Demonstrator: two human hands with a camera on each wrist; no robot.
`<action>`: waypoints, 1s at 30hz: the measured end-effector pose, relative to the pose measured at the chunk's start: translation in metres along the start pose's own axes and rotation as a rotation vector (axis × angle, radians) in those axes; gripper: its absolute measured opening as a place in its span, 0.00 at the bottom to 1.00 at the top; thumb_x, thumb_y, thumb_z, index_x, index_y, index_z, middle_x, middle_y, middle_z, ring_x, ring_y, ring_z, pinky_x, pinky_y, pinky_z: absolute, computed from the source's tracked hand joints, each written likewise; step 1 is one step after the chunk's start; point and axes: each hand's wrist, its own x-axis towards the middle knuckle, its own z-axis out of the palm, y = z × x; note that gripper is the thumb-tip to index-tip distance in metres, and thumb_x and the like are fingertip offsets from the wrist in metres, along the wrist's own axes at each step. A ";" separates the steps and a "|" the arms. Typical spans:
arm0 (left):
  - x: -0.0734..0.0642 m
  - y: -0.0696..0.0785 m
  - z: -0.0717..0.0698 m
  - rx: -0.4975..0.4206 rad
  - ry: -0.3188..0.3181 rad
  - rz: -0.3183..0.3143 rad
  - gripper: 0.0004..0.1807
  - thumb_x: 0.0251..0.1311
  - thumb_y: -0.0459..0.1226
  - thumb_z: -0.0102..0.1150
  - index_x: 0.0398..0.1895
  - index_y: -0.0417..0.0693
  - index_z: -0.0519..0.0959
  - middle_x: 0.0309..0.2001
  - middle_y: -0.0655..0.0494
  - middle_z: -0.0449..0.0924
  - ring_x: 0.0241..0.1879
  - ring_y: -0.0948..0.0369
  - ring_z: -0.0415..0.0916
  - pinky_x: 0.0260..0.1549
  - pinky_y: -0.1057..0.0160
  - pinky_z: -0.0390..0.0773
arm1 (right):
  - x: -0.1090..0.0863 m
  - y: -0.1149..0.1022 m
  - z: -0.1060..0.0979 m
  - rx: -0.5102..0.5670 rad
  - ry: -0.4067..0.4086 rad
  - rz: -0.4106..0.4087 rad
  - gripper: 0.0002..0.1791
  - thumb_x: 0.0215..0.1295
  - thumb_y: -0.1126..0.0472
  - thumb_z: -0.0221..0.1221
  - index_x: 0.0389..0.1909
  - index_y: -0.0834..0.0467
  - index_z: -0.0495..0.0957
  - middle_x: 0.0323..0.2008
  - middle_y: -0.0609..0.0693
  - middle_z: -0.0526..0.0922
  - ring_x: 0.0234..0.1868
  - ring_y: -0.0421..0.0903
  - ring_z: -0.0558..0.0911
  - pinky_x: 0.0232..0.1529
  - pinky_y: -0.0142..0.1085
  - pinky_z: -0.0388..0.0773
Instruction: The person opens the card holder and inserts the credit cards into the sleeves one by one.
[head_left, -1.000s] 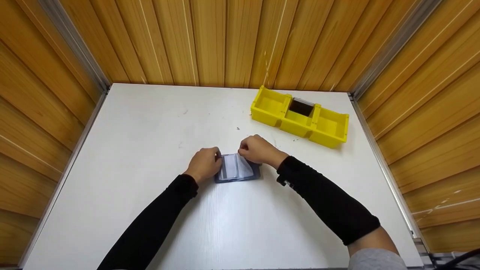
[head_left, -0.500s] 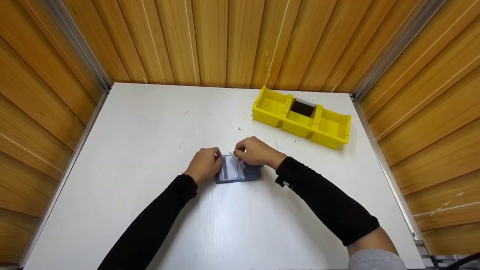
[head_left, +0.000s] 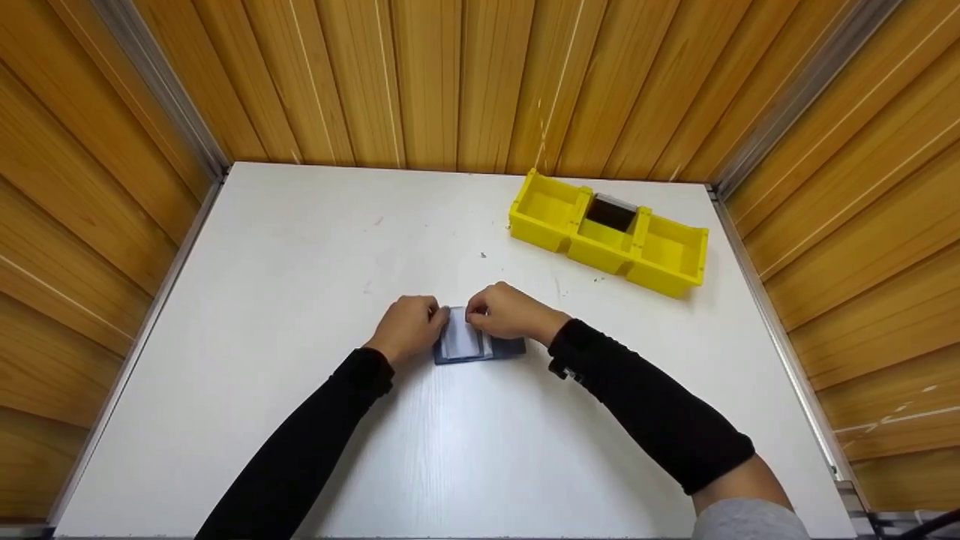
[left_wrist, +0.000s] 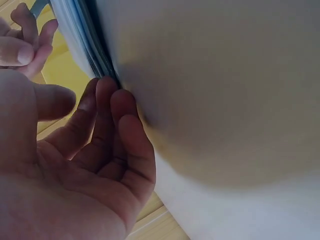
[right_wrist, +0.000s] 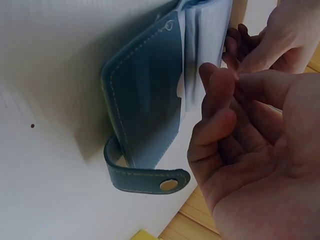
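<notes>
A blue card holder (head_left: 510, 346) lies spread on the table, its clear plastic sleeves (head_left: 459, 337) showing between the two hands. At its left edge, my left hand (head_left: 409, 326) holds it with curved fingers; in the left wrist view the fingertips touch the stacked edge (left_wrist: 95, 50). My right hand (head_left: 510, 311) is over the sleeves, thumb and forefinger pinching a sleeve whose gripped edge is mostly hidden. The right wrist view shows the stitched cover (right_wrist: 145, 90) and an unfastened strap (right_wrist: 135, 180) with a metal snap (right_wrist: 169, 185).
A yellow bin with three compartments (head_left: 596, 256) stands at the back right of the white table (head_left: 300, 247). In its middle compartment is a dark flat item (head_left: 611, 214) with a light edge. Wood-patterned walls (head_left: 420, 82) enclose the table.
My right hand has moved slightly left and toward the body, turning a clear sleeve over to the left side. The left hand keeps its place at the holder's edge.
</notes>
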 end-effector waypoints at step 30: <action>-0.001 0.005 -0.001 0.006 -0.059 -0.035 0.17 0.70 0.47 0.75 0.30 0.47 0.82 0.30 0.56 0.82 0.32 0.59 0.75 0.34 0.61 0.73 | -0.012 0.001 -0.003 0.038 0.028 0.021 0.12 0.77 0.59 0.62 0.50 0.60 0.91 0.43 0.51 0.92 0.43 0.45 0.81 0.52 0.41 0.81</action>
